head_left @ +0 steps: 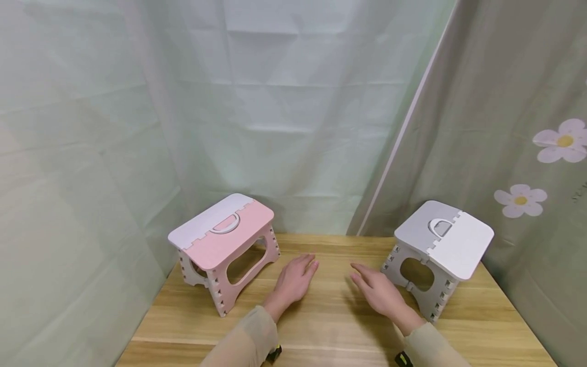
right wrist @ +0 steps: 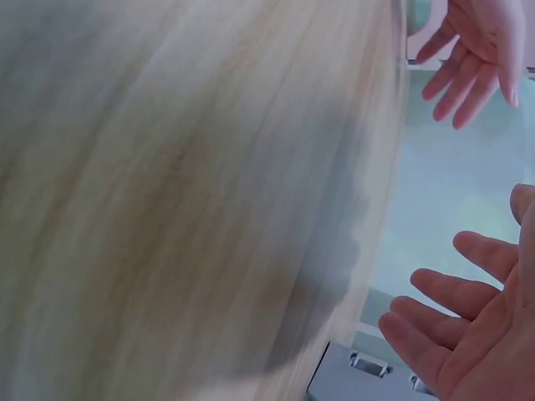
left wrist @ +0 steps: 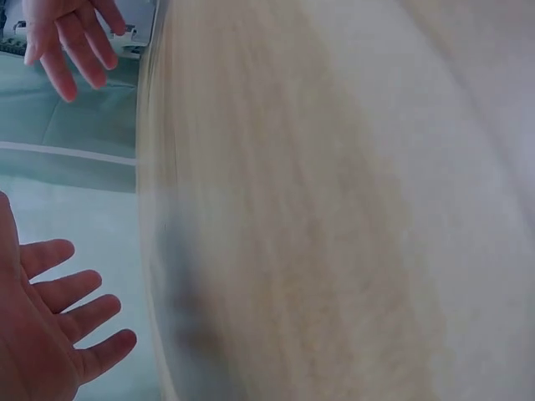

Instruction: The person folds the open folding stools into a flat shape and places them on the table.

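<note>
Both hands are held over the wooden table, fingers extended and holding nothing. My left hand (head_left: 293, 280) is just right of the pink and white folding stool (head_left: 231, 242), which stands unfolded. My right hand (head_left: 378, 293) is beside the left side of the grey and white folding stool (head_left: 463, 239), also unfolded. A gap of bare wood separates the hands. In the left wrist view the left hand (left wrist: 42, 334) shows spread fingers, with the right hand (left wrist: 71, 33) at the top. The right wrist view shows the right hand (right wrist: 476, 317) with fingers apart and the left hand (right wrist: 476, 50) above.
The wooden table (head_left: 325, 326) reaches back to a pale green curtain (head_left: 293, 127). At the right hangs a darker curtain (head_left: 463, 153) with white flowers (head_left: 520, 200). A dark band or device (head_left: 274, 353) shows below the left sleeve, another (head_left: 403, 359) below the right.
</note>
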{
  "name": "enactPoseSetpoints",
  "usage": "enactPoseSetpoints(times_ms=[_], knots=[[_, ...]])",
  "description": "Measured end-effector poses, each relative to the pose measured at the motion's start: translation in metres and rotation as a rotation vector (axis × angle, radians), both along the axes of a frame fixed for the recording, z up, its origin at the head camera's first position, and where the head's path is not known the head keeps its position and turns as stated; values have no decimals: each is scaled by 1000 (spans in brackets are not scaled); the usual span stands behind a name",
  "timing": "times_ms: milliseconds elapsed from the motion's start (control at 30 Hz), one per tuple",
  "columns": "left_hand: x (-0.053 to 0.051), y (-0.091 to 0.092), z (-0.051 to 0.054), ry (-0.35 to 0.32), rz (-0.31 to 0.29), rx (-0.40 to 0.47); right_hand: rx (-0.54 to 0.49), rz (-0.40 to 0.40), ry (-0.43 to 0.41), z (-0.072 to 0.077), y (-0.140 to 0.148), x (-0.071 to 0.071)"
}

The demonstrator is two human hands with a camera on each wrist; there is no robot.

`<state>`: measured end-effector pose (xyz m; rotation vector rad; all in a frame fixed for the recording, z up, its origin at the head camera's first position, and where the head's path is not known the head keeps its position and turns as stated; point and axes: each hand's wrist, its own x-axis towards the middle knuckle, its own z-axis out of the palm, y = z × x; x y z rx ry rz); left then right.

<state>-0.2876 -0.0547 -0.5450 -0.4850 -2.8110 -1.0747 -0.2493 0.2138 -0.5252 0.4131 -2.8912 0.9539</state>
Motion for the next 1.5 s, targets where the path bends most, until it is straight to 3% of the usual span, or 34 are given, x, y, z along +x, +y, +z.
enactPoseSetpoints(times_ms=[467,800,1133,1500], knots=[[4,0,2,-41,-3,124,-47,-52,-9,-1,18,13],[9,-1,4,-83,9,196,-72,-66,1,8,31,27],[11,-6,-2,-115,-3,287,-67,-101,77,12,53,41],[14,-8,-3,-142,-11,371,-80,-156,97,17,78,59]])
